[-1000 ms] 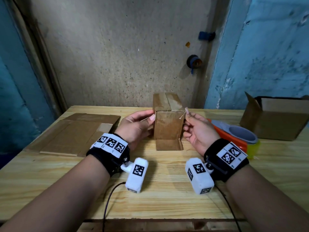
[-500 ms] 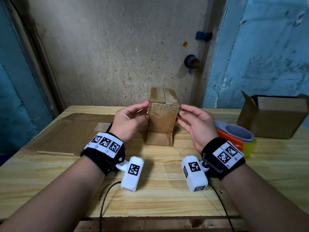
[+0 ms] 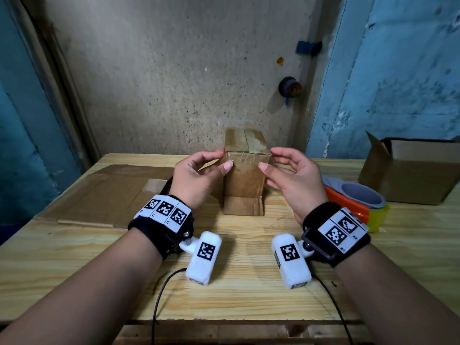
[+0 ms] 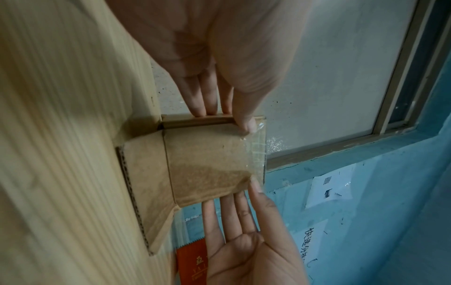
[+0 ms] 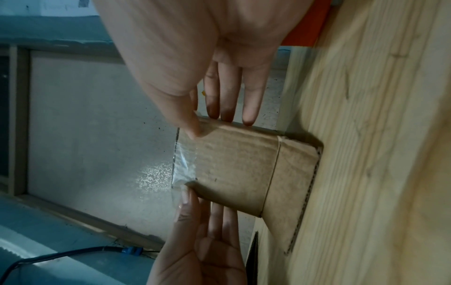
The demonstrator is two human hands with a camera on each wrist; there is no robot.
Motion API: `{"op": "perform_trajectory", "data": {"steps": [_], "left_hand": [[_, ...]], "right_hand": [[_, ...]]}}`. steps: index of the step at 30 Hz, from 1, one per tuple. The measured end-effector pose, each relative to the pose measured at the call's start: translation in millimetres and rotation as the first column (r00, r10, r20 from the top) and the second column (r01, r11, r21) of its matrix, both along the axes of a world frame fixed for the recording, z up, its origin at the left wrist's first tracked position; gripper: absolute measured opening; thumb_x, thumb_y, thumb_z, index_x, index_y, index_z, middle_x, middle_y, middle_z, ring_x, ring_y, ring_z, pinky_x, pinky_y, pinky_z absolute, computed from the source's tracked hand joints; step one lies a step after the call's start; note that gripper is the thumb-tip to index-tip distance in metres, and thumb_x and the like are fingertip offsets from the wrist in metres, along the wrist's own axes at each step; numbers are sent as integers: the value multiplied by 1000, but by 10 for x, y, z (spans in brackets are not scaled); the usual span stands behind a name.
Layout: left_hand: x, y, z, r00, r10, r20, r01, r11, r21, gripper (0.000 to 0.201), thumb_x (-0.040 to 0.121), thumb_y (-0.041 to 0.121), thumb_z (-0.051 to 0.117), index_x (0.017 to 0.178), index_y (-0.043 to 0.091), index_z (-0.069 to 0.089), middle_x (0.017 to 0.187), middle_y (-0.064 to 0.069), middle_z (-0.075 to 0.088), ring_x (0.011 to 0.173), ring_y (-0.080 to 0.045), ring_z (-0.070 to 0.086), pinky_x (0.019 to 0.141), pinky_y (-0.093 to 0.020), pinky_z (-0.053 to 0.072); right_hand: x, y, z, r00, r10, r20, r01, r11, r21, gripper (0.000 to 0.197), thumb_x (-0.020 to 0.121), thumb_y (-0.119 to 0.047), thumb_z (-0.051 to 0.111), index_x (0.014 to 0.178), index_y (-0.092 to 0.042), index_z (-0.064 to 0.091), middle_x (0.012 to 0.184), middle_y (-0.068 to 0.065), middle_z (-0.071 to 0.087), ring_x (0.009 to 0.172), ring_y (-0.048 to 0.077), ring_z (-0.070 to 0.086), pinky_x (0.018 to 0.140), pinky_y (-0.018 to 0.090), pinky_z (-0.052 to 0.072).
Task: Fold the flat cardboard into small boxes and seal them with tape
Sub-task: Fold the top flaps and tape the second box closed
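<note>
A small brown cardboard box stands upright mid-table, its top flaps closed under clear tape. One bottom flap lies out flat on the wood toward me. My left hand is at the box's left side, its straight fingers against the side wall. Its thumb presses the tape end onto the front face near the top edge. My right hand mirrors it on the right side, fingers straight along the wall and thumb on the tape. The box is between both hands.
Flat cardboard sheets lie on the wooden table to the left. An orange tape dispenser with a grey roll sits close to my right wrist. Behind it stands an open cardboard box. A wall runs along the table's far edge.
The box was tilted between my hands half a second ago and now stands straight. Both thumbs have moved onto the upper front face, over the tape end.
</note>
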State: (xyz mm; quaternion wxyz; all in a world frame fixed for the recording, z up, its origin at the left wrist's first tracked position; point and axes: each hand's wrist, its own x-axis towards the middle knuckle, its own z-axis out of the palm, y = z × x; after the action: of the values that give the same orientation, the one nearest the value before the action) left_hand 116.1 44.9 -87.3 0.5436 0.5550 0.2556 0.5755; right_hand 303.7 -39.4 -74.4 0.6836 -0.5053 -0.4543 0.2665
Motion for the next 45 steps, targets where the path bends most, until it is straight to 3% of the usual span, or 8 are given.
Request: {"op": "perform_trajectory", "data": {"steps": [5,8,12,16,27,35,39,45], "left_hand": [[18,-11,2,1000,-1,-23,1,1000,12,21,83,3,79,101,10,73,117,-3,75,100,-14,74,99,-42,55],[38,-21,15,1000,1,-22,-1,1000,16,23,83,3,79,104,9,71,113,-2,75,94,-11,73,99,-43,56],[50,6,-3,999,10,-35,-10,1000,8,22,82,11,83,101,17,73,109,1,75,96,-12,71,103,-52,53],[61,4,-10,999,9,-48,-9,1000,7,18,78,27,82,95,26,77,107,5,75,100,-14,68,101,-56,52],[73,18,-30,999,-14,-36,14,1000,-2,13,81,24,78,94,25,75,105,8,75,102,-15,67,102,-56,52],[67,42,-54,998,-45,-41,45,999,-25,10,92,12,72,98,21,71,98,9,75,91,-12,68,103,-56,51],[68,44,-58,997,-67,-34,66,997,-41,8,93,13,71,98,20,71,98,10,74,89,-10,68,103,-52,51],[71,60,-62,995,-98,-6,97,993,-73,7,93,13,70,99,18,69,103,5,70,91,-9,67,100,-43,53]], "right_hand": [[-26,-10,10,995,-56,86,54,998,30,35,89,-20,83,119,-31,70,122,-9,70,105,7,72,82,49,65],[-37,-26,17,991,-37,131,30,998,53,22,91,-17,81,106,-31,73,112,-22,72,95,17,76,81,55,64],[-39,-12,7,989,-18,146,9,998,63,15,92,-16,80,92,-31,77,119,-23,68,100,16,76,78,46,65],[-24,6,-6,988,-19,156,11,998,54,13,92,-15,79,90,-27,77,118,-22,68,96,8,74,82,53,61],[-8,20,-12,983,-17,182,14,1000,20,8,94,-21,78,91,-28,74,113,-33,66,100,9,74,88,55,62],[-29,-10,8,986,-5,168,10,999,-32,7,96,-19,75,94,-24,71,125,-25,62,87,15,72,86,62,59],[-42,-17,18,987,-6,161,13,999,-42,5,97,-19,74,95,-22,70,127,-25,62,97,36,70,84,64,58],[-45,-11,20,985,-10,174,19,998,-53,8,98,-20,73,94,-25,69,126,-23,62,85,7,69,85,58,61]]}}
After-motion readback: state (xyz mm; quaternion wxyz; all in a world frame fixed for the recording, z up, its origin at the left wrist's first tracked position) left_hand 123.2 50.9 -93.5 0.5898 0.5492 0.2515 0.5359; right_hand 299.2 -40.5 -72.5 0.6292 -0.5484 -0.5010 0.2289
